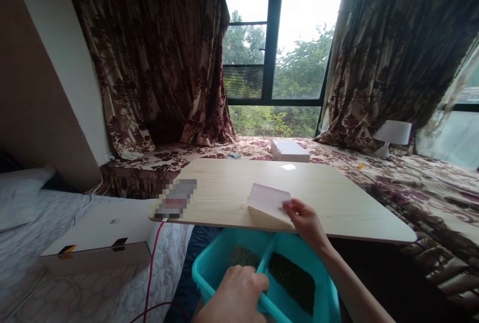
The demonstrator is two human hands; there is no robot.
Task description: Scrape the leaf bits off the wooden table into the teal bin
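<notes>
Pinching a thin white card (270,200) by its near right corner, the right hand (307,223) held it slanted on the near edge of the pale wooden tabletop (337,198), so that the card lay up and to the left of the fingers, most of it free and only the corner caught between thumb and fingertips. Just below that edge sat a teal plastic bin (209,268) with a divider down its middle and dark green granular matter in both halves; the left hand (234,295) rested curled over the bin's near side by the divider, though whether it truly gripped the plastic could not be told, since the fingers were hidden behind the knuckles. To handle the card well, I judged it best kept low and flat against the wood, drawn steadily toward the edge, with the bin held snug beneath so nothing missed it. Farther out, a blurred-out object (175,198) lay at the tabletop's left corner, a red cable (152,253) trailed below it, a white box (290,150) sat on the floral window seat and a small white lamp (392,136) stood to the right.
</notes>
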